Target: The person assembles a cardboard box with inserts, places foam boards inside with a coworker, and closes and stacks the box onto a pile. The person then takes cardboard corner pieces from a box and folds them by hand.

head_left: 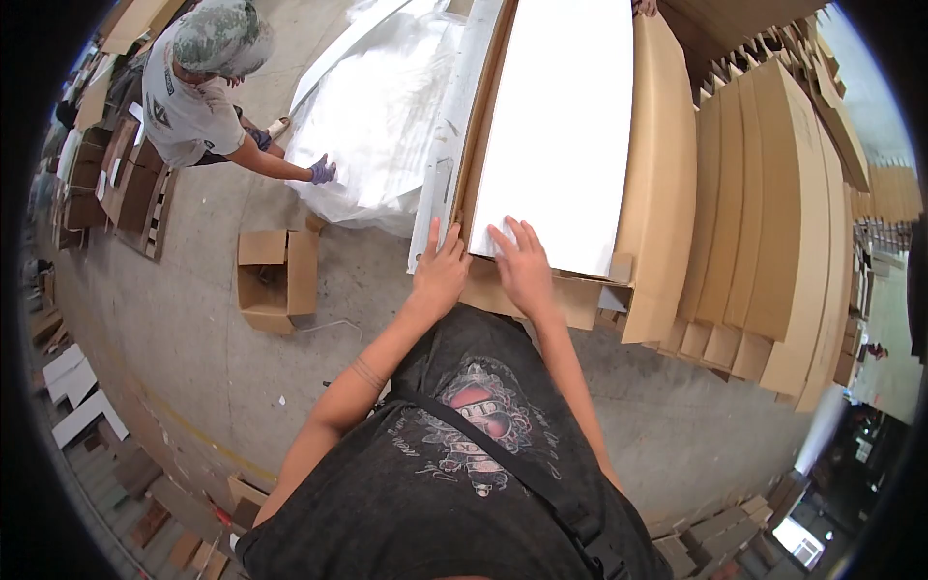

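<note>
A long white panel (565, 126) lies in an opened cardboard carton (660, 174), its near end toward me. My left hand (442, 268) is open, fingers spread and touching the carton's left edge near its corner. On the near left corner of the white panel rests my right hand (523, 266), open, with fingers apart and nothing grasped. Short cardboard end flaps (570, 298) hang below the panel's near end. Along the carton's left side runs a grey metal rail (447, 145).
At left, a co-worker (198, 97) reaches a gloved hand to plastic-wrapped white sheets (377, 126). An open cardboard box (303, 275) stands on the concrete floor. Tall flattened cartons (764, 193) lean at right. Another person's hand (645, 7) shows at the panel's far end.
</note>
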The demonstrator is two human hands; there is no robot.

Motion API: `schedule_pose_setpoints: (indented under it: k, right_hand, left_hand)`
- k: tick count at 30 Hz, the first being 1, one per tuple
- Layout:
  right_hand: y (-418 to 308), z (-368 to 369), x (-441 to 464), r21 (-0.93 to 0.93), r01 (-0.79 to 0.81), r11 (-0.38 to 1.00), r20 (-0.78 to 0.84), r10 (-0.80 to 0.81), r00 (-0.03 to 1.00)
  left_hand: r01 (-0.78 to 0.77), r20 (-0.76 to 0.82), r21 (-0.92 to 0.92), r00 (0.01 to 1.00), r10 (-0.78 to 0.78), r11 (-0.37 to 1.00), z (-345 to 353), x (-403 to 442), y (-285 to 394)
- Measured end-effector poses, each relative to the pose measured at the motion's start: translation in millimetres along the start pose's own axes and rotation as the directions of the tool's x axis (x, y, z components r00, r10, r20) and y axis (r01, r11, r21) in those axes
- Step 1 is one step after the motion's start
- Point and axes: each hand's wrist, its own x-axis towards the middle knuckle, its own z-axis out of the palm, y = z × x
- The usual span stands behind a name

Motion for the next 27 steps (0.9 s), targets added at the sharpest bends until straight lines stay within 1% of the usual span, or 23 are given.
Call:
schedule_pose_setpoints:
  k: [1, 2, 5, 6, 7, 9, 10, 12, 13, 14, 15, 16, 18, 19, 21, 22, 23, 24, 25, 26, 27]
  right_hand:
    - [8, -1, 2, 0.052, -0.021, 0.998, -0.023, 0.023, 0.999]
    - [13, 0, 4, -0.062, -0.015, 0.998, -0.063, 0.011, 0.998]
    - [25, 4, 14, -0.097, -0.051, 0.994, -0.045, 0.046, 0.998]
    - [27, 10, 16, -0.171, -0.081, 0.982, -0.026, 0.078, 0.997]
    - [29, 17, 19, -0.170, -0.083, 0.982, -0.028, 0.080, 0.996]
    - [35, 35, 22, -0.232, -0.182, 0.956, 0.131, 0.216, 0.967]
    - [42, 45, 20, -0.233, -0.182, 0.955, 0.129, 0.215, 0.968]
    - [50, 56, 20, -0.210, -0.223, 0.952, 0.260, 0.274, 0.926]
    - [54, 54, 22, -0.213, -0.217, 0.953, 0.261, 0.269, 0.927]
    - [58, 52, 22, -0.192, -0.201, 0.961, 0.303, 0.252, 0.919]
    - [61, 48, 23, -0.171, -0.187, 0.967, 0.342, 0.236, 0.910]
    - [72, 49, 30, -0.174, -0.185, 0.967, 0.340, 0.235, 0.911]
    - [94, 53, 51, 0.019, -0.217, 0.976, 0.508, 0.178, 0.843]
    - [84, 48, 57, 0.017, -0.215, 0.976, 0.511, 0.176, 0.841]
    - [69, 47, 71, 0.333, -0.256, 0.907, 0.358, 0.130, 0.925]
    - [70, 58, 78, 0.330, -0.231, 0.915, 0.394, 0.089, 0.915]
    - [66, 65, 79, 0.330, -0.226, 0.916, 0.399, 0.081, 0.913]
    - [55, 68, 79, 0.145, -0.263, 0.954, 0.463, 0.169, 0.870]
    - [47, 68, 80, -0.047, -0.281, 0.958, 0.503, 0.266, 0.822]
    - [44, 64, 79, -0.129, -0.243, 0.962, 0.563, 0.272, 0.780]
    - [44, 64, 84, -0.130, -0.237, 0.963, 0.564, 0.269, 0.781]
  left_hand:
    - [-0.024, 0.009, -0.062, 1.000, 0.024, 0.998, -5, -1, -1]
    - [-0.018, 0.011, -0.065, 1.000, 0.019, 0.998, -7, -2, -2]
    - [-0.029, 0.003, -0.037, 1.000, 0.029, 0.999, -12, -2, 1]
    - [-0.018, -0.019, -0.018, 1.000, 0.017, 1.000, -14, -1, 3]
    - [-0.009, -0.042, 0.001, 0.999, 0.009, 1.000, -16, 1, 4]
    - [0.013, -0.014, -0.015, 1.000, -0.013, 1.000, -13, 2, 7]
    - [0.039, 0.014, -0.032, 0.999, -0.039, 0.999, -12, 4, 8]
    - [0.056, 0.037, -0.020, 0.998, -0.056, 0.998, -10, 7, 11]
    - [0.073, 0.059, -0.009, 0.996, -0.073, 0.997, -9, 9, 11]
    - [0.076, 0.058, -0.011, 0.995, -0.075, 0.997, -8, 8, 11]
    - [0.059, 0.026, -0.055, 0.998, -0.058, 0.997, -6, 6, 9]
    - [0.042, -0.010, -0.097, 0.999, -0.043, 0.994, -5, 4, 7]
    - [0.038, -0.038, -0.127, 0.998, -0.043, 0.991, -3, 3, 4]
    - [0.030, -0.064, -0.152, 0.997, -0.040, 0.988, -1, 1, 4]
    - [0.043, -0.069, -0.178, 0.996, -0.056, 0.983, 5, 0, 5]
    - [0.054, -0.074, -0.203, 0.995, -0.070, 0.978, 8, 0, 5]
    - [0.063, -0.073, -0.204, 0.994, -0.079, 0.977, 10, -2, 6]
    - [0.063, -0.089, -0.203, 0.993, -0.083, 0.977, 8, -2, 6]
    - [0.062, -0.106, -0.201, 0.991, -0.084, 0.978, 7, -3, 6]
    - [0.068, -0.105, -0.201, 0.990, -0.090, 0.977, 9, -3, 6]
    - [0.072, -0.090, -0.196, 0.992, -0.091, 0.978, 12, -3, 6]
